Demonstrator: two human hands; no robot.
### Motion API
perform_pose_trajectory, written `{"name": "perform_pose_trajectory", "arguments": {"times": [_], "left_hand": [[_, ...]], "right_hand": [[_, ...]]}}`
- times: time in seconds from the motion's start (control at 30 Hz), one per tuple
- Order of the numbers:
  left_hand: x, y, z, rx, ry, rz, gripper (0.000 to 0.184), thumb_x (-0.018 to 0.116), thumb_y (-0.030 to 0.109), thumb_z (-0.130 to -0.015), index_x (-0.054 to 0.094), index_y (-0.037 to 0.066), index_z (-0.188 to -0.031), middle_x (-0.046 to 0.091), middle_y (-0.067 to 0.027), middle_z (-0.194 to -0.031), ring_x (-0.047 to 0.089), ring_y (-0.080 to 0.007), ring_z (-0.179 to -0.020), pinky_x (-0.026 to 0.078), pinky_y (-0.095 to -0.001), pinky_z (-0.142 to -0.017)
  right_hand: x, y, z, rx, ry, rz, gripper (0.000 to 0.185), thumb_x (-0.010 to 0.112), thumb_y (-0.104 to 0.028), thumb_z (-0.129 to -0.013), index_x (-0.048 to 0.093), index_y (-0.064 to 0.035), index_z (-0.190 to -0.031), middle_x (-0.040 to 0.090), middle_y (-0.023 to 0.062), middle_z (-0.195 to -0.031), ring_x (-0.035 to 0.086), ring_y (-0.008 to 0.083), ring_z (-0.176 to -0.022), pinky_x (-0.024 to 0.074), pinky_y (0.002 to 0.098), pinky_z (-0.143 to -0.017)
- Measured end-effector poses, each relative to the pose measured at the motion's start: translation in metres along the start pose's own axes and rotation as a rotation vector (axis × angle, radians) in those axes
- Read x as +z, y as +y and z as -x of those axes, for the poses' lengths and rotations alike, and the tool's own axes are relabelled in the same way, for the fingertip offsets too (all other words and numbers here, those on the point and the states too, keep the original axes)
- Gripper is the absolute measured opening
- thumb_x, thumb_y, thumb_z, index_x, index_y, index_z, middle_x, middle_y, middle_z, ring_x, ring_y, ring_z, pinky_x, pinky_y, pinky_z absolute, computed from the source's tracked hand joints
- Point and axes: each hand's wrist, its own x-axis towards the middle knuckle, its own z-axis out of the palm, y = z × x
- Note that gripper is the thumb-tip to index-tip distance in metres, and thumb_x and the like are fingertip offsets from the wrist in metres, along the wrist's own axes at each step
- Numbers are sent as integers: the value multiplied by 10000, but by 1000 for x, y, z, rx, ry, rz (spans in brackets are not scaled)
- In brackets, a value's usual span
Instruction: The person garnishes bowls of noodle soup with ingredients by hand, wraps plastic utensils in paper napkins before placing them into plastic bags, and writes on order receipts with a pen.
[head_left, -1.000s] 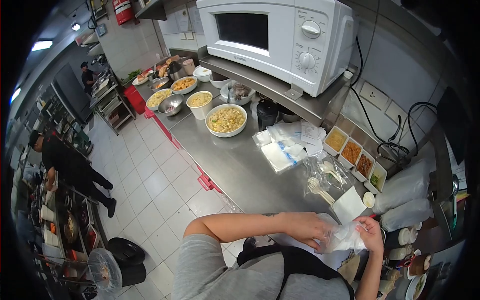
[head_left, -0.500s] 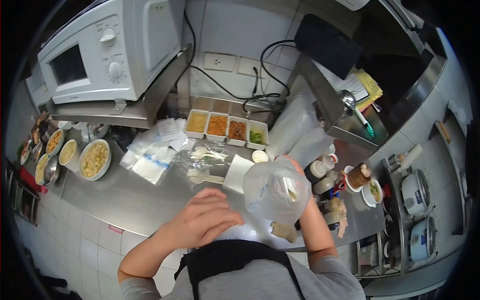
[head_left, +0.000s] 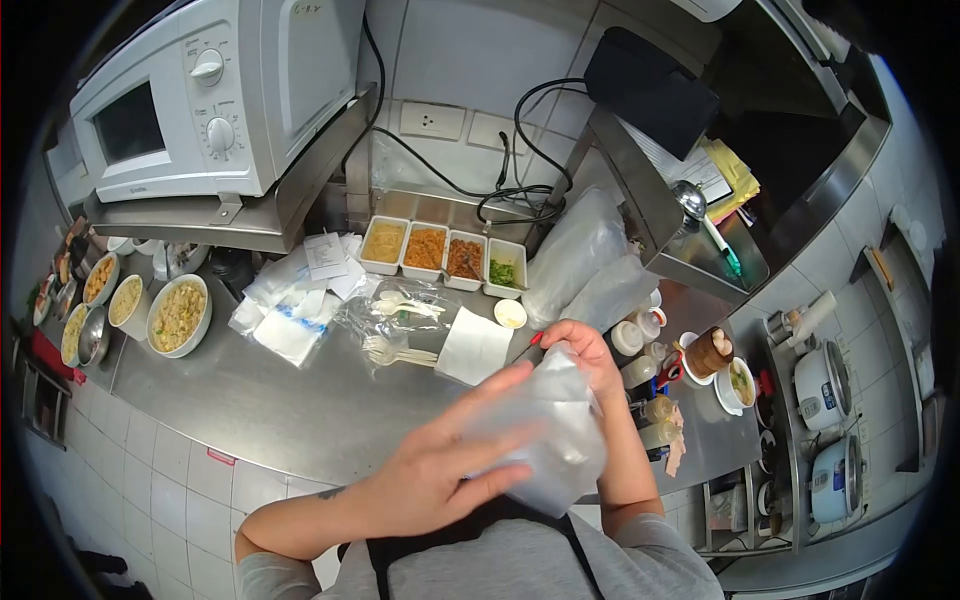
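Note:
A clear plastic bag (head_left: 560, 440) hangs in front of my apron, above the counter's front edge. My right hand (head_left: 582, 352) pinches its gathered top between thumb and fingers. Reaching in from the left, my left hand (head_left: 440, 470) has its fingers stretched apart in front of the bag. Those fingers are smeared by motion, and I cannot tell whether they touch the plastic. Just beyond the hands lie a white paper sheet (head_left: 478, 345), a small white cup (head_left: 510, 314) and some pale plastic forks (head_left: 400, 354). The bag's contents, if any, are hidden.
Several white trays of toppings (head_left: 424, 250) line the back. Bowls of fried rice (head_left: 180, 314) stand left, below a microwave (head_left: 170, 110) on a shelf. Rolled plastic bags (head_left: 570, 260), bottles (head_left: 628, 340) and a soup bowl (head_left: 738, 384) are at the right.
The bag, puffed out before, is now narrower and tilted, its top gathered. My left hand has moved right and in front of it. My right hand, mostly hidden before, now shows.

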Motion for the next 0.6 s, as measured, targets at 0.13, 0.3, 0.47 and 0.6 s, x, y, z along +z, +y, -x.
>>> {"name": "perform_pose_trajectory", "arguments": {"times": [0.13,0.3,0.47,0.6], "left_hand": [[-33,-27,14,-322,43,170,380,564,-62,-822,581,24,-1192,480,-171,-1325,654,-214,-923,532,-279,-704],[-66,-118,81,-521,199,170,349,564,-78,-821,598,17,-1155,550,-110,-1231,612,-150,-897,496,-231,-722],[-55,-189,163,-1069,539,296,293,653,108,-842,603,-7,-1108,561,-97,-1156,562,-119,-875,473,-276,-735],[-25,-212,197,-1072,221,-26,444,724,299,-790,605,-9,-1086,551,-83,-1113,544,-149,-885,461,-299,-731]], "right_hand": [[2,-8,7,39,76,315,235,620,-76,-860,562,5,-1073,631,52,-1014,590,79,-888,462,218,-741],[20,36,2,58,-26,750,255,613,-119,-876,576,-23,-1109,637,54,-1030,602,149,-877,475,283,-808],[22,166,24,231,179,647,346,595,-220,-897,537,-15,-1170,626,140,-1043,613,247,-957,472,340,-853],[25,183,45,362,105,855,471,572,-338,-902,495,1,-1221,596,208,-1070,590,342,-987,455,374,-884]]}}
